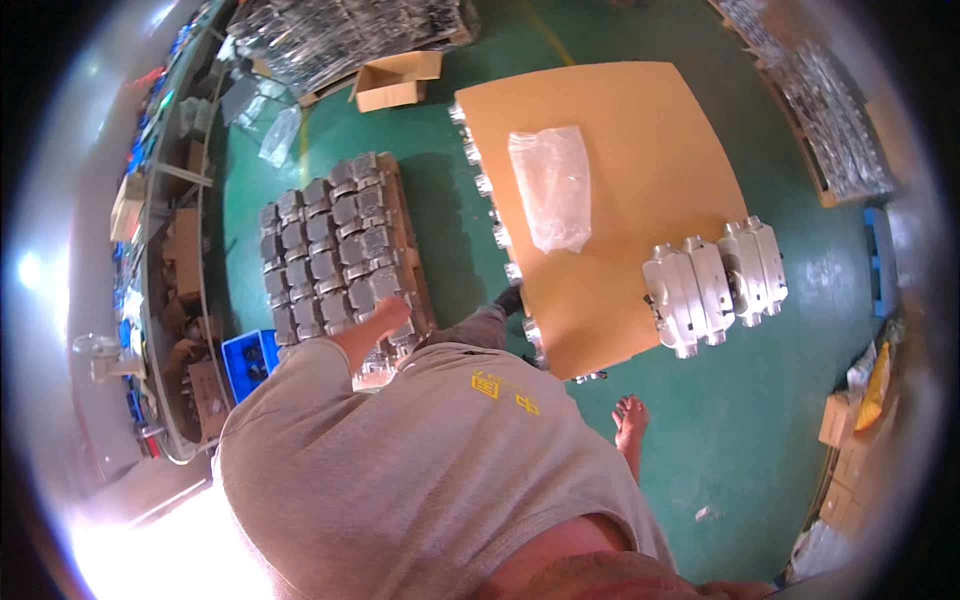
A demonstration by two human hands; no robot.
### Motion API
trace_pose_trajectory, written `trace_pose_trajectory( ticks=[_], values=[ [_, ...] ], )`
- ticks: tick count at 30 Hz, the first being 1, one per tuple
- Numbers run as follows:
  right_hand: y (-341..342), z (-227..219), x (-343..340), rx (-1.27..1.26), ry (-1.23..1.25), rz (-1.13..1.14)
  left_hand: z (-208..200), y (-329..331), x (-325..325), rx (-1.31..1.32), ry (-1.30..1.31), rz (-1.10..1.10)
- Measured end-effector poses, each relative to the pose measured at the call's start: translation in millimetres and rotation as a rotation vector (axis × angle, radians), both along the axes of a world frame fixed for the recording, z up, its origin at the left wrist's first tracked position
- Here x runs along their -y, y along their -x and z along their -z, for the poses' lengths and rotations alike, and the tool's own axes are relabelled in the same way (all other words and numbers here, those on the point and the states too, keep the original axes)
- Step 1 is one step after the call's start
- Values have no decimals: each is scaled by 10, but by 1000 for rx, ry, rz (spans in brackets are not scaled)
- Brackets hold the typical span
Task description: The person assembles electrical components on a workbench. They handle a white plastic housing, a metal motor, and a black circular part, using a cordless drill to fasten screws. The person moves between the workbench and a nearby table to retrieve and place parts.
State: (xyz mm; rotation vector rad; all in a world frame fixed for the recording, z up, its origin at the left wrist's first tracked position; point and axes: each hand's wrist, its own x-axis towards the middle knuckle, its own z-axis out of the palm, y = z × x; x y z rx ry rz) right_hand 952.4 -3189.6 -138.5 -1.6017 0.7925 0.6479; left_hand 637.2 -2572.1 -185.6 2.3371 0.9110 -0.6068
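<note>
My left hand [392,314] is over the near right edge of a block of dark grey metal parts [322,262] set out in rows on a pallet. Its fingers are too small and foreshortened to make out, and I cannot tell whether it touches a part. My right hand [629,410] hangs over the green floor, off the near right corner of a cardboard-covered stack. Its fingers are loosely curled and a little apart, with nothing visible in them. Several silver metal housings [690,297] stand at the right edge of the cardboard sheet [620,150].
A clear plastic bag [553,187] lies on the cardboard. More silver parts [500,236] stick out below its left edge. An open carton [396,81] and a wrapped pallet load [345,40] stand beyond. Left are shelves [180,260] and a blue bin [248,364]; right, cartons [838,420].
</note>
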Motion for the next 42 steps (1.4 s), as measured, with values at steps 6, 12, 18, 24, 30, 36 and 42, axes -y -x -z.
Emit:
trace_pose_trajectory(
  ticks=[6,12,18,24,30,36,42],
  values=[
    [313,715,112,-192,9,-353,-164,1511,823,-445,171,91],
    [436,1051,-471,-76,160,-819,13,1423,620,-461,-6,845],
    [-171,1019,-1909,38,160,-960,378,1027,-271,-307,-78,649],
    [-1132,371,-3694,2,136,-896,241,353,-1872,157,71,-236],
    [-1819,180,-5115,36,110,-914,-611,-424,-3432,375,57,-783],
    [-2427,458,-6394,-2,132,-1129,-151,-306,-4042,145,0,-760],
    [-3433,898,-7960,84,124,-1354,-298,-344,-4129,-128,79,-770]
  ],
)
